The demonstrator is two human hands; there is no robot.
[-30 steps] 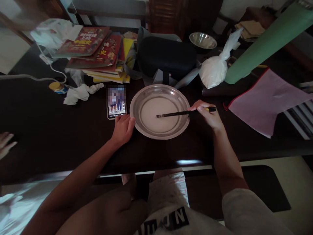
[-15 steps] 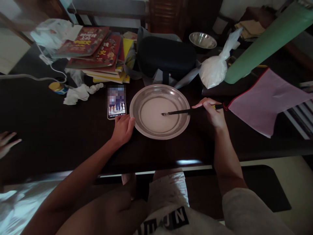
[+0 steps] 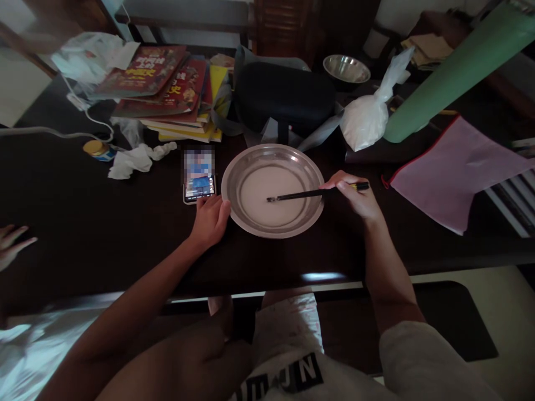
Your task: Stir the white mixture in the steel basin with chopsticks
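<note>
Apparently, right hand (image 3: 358, 196) dips chopsticks (image 3: 298, 194) in basin (image 3: 273, 231).

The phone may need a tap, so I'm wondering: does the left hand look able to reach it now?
Very likely yes: the left hand rests beside the metal basin, its fingers right at the lower edge of the phone, with nothing seen in between.
</note>
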